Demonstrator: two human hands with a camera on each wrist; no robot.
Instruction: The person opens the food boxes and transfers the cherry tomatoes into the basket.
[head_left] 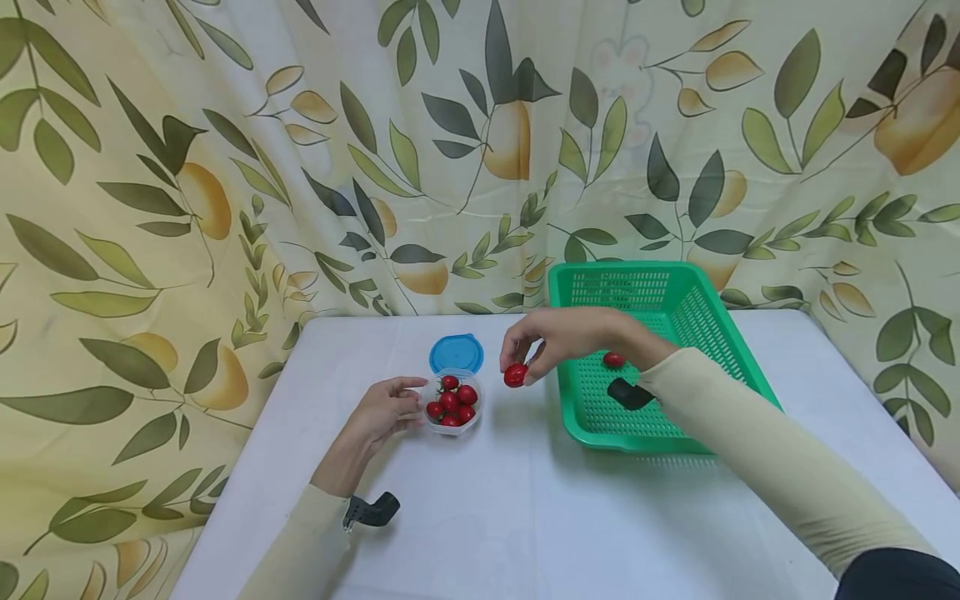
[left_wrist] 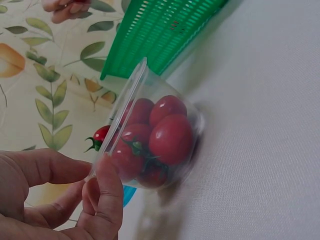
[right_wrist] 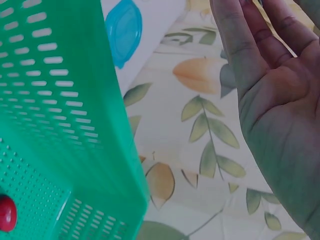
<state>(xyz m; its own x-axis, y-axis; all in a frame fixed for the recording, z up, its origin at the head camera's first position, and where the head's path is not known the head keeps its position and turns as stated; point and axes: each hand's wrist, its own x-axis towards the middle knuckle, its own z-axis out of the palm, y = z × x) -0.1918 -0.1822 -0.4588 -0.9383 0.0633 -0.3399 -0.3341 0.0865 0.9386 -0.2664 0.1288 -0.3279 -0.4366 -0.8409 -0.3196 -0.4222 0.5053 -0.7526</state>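
My left hand [head_left: 384, 410] pinches the rim of a clear plastic container [head_left: 452, 431], which stands upright on the table. Inside it are several red cherry tomatoes [left_wrist: 171, 139], some with green stems. Between thumb and fingertips, my right hand [head_left: 566, 335] holds a single cherry tomato [head_left: 515, 375] above the table, between the container and a green basket [head_left: 637, 442]. Another tomato [head_left: 613, 360] lies in the basket, partly under the right arm. The right wrist view shows the right palm [right_wrist: 285, 110], but the held tomato is out of that frame.
A blue lid [head_left: 456, 354] lies just behind the container. The perforated basket stands at the right, under my right forearm. White cloth [head_left: 480, 517] covers the table, and a leaf-patterned curtain [head_left: 465, 167] hangs along its back edge.
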